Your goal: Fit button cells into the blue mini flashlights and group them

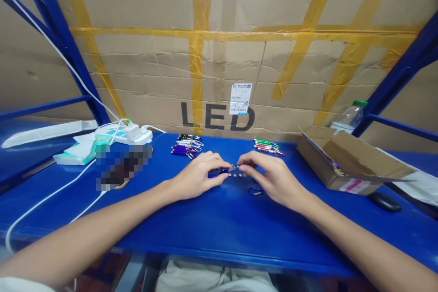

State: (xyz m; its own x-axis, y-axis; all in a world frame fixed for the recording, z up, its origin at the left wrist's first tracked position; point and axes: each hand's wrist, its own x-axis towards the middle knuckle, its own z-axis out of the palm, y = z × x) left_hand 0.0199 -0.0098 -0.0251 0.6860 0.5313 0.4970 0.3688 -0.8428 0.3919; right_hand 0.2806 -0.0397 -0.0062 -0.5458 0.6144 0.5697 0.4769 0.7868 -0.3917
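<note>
My left hand [201, 174] pinches a small blue tube with a clear or silver end [232, 168], which looks like a keychain flashlight; the fingers hide part of it. Opposite it, my right hand [273, 175] holds a tiny silver piece [238, 167] between thumb and forefinger, perhaps a button cell. The two pieces are close together; whether they touch I cannot tell. Several small round silver cells [235, 175] lie on the blue table just below the fingertips. A blue carabiner clip [255, 191] rests near my right thumb.
Behind my hands lie purple, silver and black keychain flashlights [185, 147] and green and red ones [267, 147]. An open cardboard box [342, 164] and black mouse [385, 201] are right. Left are a phone [125, 169], power strip [137, 135] and white cables.
</note>
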